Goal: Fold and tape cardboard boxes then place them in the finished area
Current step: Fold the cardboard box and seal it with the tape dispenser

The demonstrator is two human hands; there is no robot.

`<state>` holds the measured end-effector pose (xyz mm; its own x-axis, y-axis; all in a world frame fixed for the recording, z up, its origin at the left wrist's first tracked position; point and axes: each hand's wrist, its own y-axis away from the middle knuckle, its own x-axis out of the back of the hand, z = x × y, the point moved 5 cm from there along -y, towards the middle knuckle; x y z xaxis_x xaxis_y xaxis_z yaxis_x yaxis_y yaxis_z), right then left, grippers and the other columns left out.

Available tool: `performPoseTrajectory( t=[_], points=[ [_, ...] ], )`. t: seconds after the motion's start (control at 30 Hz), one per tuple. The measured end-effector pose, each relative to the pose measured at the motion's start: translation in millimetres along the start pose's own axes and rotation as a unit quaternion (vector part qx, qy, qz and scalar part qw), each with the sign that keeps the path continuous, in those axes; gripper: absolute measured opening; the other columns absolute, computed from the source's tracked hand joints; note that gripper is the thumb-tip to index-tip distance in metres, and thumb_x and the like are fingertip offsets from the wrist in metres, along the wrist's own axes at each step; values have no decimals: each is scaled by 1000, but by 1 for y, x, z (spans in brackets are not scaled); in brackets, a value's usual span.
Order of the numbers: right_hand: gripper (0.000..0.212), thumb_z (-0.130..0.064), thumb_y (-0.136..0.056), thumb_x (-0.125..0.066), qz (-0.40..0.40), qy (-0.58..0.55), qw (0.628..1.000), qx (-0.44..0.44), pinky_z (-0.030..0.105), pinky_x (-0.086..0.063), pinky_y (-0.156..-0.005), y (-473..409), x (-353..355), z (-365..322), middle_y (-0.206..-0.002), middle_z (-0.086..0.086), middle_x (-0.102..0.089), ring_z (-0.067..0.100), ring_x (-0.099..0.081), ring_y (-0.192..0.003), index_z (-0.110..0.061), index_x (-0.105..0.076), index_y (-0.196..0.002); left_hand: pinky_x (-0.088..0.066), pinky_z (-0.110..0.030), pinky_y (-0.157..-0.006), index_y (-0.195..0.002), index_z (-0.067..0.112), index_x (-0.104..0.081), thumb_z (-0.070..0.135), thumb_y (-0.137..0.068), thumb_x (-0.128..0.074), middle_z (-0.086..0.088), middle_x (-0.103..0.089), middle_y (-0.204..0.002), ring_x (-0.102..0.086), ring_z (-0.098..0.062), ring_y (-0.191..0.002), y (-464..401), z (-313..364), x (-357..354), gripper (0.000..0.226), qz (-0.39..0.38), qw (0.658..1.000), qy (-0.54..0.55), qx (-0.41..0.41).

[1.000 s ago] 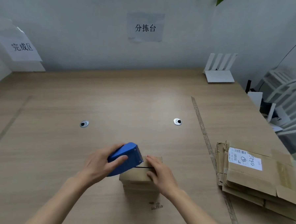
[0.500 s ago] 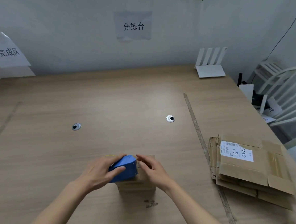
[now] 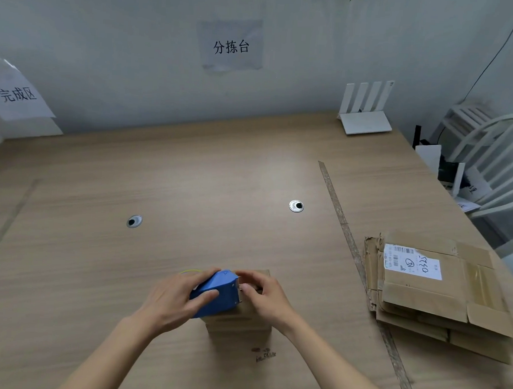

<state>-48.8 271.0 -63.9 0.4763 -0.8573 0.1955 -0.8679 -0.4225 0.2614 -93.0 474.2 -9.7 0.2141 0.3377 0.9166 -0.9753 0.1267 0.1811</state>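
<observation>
I see a packing workroom: wall signs over a wooden table, flattened cardboard stacked near right.

Two bare forearms reach in from the lower edge, with no sleeves, watch or bands showing. The left hand and right hand are ungloved and wear no rings; fingernails look short.

Small upright cardboard box, dispenser-topped
</observation>
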Motion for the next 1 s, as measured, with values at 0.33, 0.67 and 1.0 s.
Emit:
performPoseTrajectory(
  t=[0.33, 0.67, 1.0],
  points=[
    [20, -21, -95, -65, 26, 13, 999, -17, 20, -54, -89, -2, 2, 1, -102, -23, -74, -3, -66, -101, -34, -76, -105, -47, -23, -77, -148, 53, -34, 66, -97, -39, 32, -56, -132, -56, 2, -110, -1, 2, 2, 53, 0, 1000, -4, -8],
    [10, -23, -97, -64, 127, 40, 990, -49, 5, -46, -71, 8, 22, 8, -92, -13, -72, -1, -65, -89, -25, -72, -92, -48, -29, -66, -150, 49, -31, 72, -93, -19, 23, -66, -121, -63, -9, -98, -4, 9, -1, 63, 6, 997, -76, -12],
    [13, -19, -94, -68, 159, -88, 967, -177, 37, -63, -84, 22, 87, 46, -94, 8, -70, 19, -75, -81, -6, -69, -96, -37, -23, -58, -151, 46, -32, 70, -97, -22, 21, -66, -123, -63, -9, -99, -16, 17, -1, 61, -6, 994, -110, -17]
  ],
)
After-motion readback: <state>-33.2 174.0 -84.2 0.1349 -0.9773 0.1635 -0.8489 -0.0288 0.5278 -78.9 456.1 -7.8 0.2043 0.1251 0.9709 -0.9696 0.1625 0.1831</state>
